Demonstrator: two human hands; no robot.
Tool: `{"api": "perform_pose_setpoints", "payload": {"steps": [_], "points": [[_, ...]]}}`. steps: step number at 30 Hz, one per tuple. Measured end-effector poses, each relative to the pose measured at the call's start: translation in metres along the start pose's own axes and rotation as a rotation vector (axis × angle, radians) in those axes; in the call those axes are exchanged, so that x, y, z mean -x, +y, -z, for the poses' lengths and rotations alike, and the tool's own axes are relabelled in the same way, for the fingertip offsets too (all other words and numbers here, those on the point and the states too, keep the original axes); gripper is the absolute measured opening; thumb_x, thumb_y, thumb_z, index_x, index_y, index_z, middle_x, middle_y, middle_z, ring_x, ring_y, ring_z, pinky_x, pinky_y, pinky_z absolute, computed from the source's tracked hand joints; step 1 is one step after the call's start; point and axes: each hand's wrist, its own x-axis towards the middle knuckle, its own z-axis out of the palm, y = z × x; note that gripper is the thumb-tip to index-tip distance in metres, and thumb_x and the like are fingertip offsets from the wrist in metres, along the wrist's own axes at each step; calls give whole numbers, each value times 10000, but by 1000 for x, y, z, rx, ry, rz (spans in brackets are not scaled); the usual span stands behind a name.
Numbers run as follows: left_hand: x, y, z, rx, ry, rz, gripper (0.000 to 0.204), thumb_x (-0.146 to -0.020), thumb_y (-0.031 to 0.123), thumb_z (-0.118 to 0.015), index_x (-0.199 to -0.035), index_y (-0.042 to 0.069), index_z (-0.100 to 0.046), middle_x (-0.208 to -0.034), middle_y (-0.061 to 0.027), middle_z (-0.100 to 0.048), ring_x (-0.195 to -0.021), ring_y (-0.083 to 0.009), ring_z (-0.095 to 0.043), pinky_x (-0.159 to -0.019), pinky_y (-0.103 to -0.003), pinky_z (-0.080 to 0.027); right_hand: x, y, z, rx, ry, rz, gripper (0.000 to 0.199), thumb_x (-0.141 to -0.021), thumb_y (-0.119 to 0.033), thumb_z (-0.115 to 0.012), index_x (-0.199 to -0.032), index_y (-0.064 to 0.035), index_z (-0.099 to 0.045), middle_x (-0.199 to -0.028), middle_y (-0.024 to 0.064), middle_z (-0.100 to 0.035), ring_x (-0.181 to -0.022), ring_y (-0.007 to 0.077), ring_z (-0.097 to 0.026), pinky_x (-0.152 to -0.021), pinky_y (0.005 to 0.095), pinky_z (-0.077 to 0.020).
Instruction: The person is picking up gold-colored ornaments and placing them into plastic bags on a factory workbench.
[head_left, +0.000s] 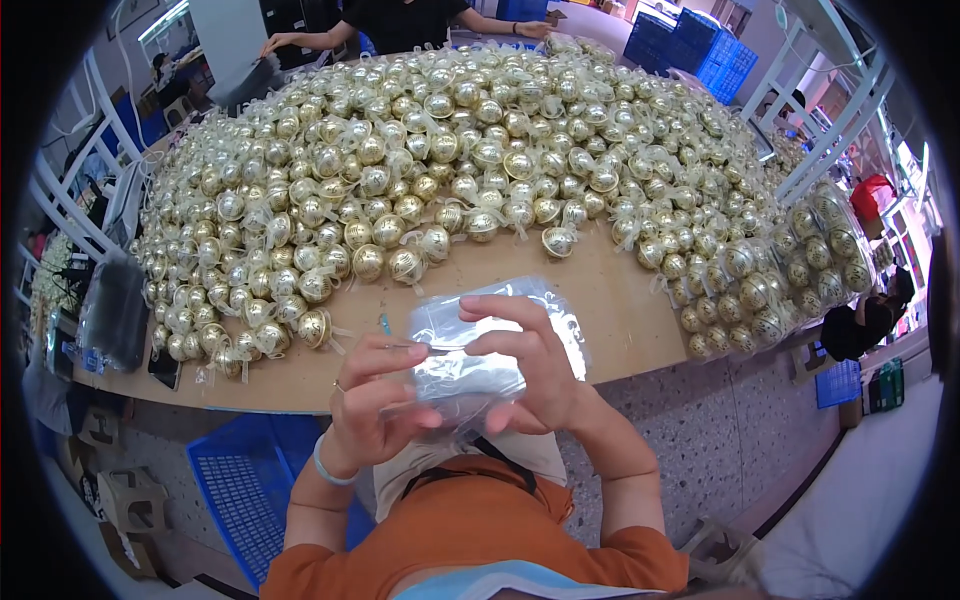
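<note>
My left hand (372, 398), with a pale band on the wrist and a ring, pinches the left side of a clear plastic bag (458, 408). Thumb and fingers of my right hand (530, 362) curl at the bag's other side. Beneath it, at the table's near edge, lies a shiny stack of clear plastic bags (440, 312). Beyond my hands spreads a big heap of gold ball ornaments (430, 185) with pale ribbons. One gold ball (558, 241) sits at the heap's near edge.
Clear packs of gold balls (735, 305) stand on the table (630, 310) at the right. A blue basket (240, 480) is below the near left edge. Across the table is a person in black (405, 22). Blue crates (695, 50) are stacked at the back right.
</note>
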Motion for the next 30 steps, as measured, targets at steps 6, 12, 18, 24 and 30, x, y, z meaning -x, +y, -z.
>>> {"api": "perform_pose_setpoints", "payload": {"steps": [6,12,18,24,30], "points": [[-4,1,8,-185,-153,57,432,-809,374,-807,-1055,37,-698,-1064,-108,-586,-974,-319,-629,-799,-400,-531,-17,-18,21,-409,-317,-579,86,-961,-125,-634,-919,-53,-612,-1079,91,-549,-1046,227,-554,-897,368,-452],[2,3,12,-27,-191,115,478,-890,490,-696,-930,14,-712,-1058,-123,-614,-953,-312,-629,-795,-401,-527,-39,-13,39,-239,-504,-232,125,-887,-122,-728,-873,-53,-625,-1066,89,-577,-1035,254,-570,-871,377,-471],[-1,7,13,-120,-163,142,492,-951,496,-621,-902,10,-681,-1034,-139,-604,-903,-292,-615,-772,-399,-523,-41,-27,30,404,-498,128,161,-842,-131,-769,-895,-46,-644,-1007,82,-624,-980,286,-607,-835,392,-491],[-6,11,-3,28,178,6,537,-786,461,-808,-1164,183,-549,-1113,-72,-508,-955,-281,-611,-792,-389,-547,-53,-29,34,-215,-347,-277,155,-789,-104,-831,-879,-52,-715,-1000,79,-659,-919,219,-633,-797,358,-501],[-17,32,16,-351,-125,-161,612,-660,393,-913,-1120,292,-522,-1230,-8,-438,-1038,-321,-598,-688,-396,-501,-46,-41,45,-280,-247,-466,103,-793,-111,-845,-883,-93,-798,-1064,71,-688,-997,172,-642,-847,320,-525]]}}
